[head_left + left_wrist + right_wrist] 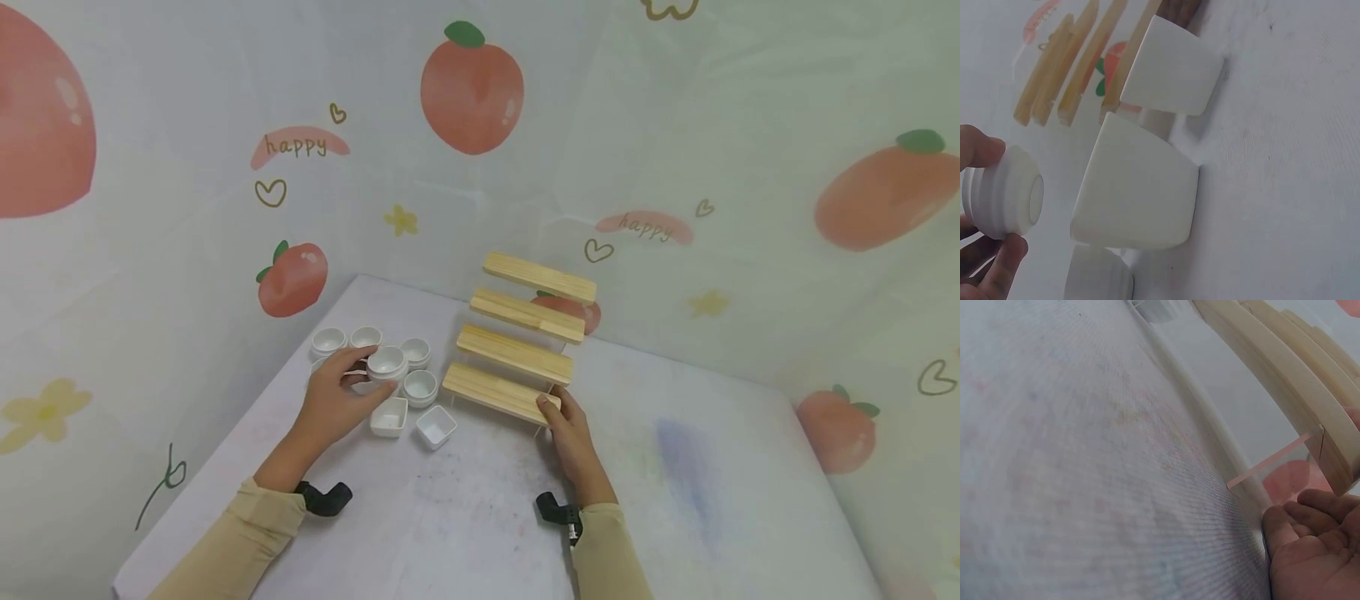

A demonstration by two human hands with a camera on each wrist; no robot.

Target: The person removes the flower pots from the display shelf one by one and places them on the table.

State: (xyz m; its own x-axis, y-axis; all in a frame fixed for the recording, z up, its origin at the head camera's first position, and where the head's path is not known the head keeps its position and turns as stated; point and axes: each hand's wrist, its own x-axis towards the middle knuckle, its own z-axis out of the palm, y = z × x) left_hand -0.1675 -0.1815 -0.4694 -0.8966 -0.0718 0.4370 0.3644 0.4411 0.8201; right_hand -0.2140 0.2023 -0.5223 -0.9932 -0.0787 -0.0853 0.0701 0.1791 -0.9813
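Observation:
My left hand (333, 404) grips a small round white bowl (387, 363) between thumb and fingers, raised over the other bowls. In the left wrist view this bowl (1007, 194) is tipped sideways in the picture, its base facing right. A stepped rack with wooden shelves (501, 393) and clear supports stands to the right of the bowls. My right hand (573, 442) holds the right end of its lowest shelf, thumb on top. In the right wrist view, the curled fingers (1316, 515) lie below the shelf end (1338, 462), beside a clear support.
Round white bowls (420, 388) cluster under and around my left hand. Two square white dishes, one by the bowls (388, 417) and one nearer the rack (436, 427), sit in front. A fruit-printed cloth (472, 192) hangs behind the white table (465, 533).

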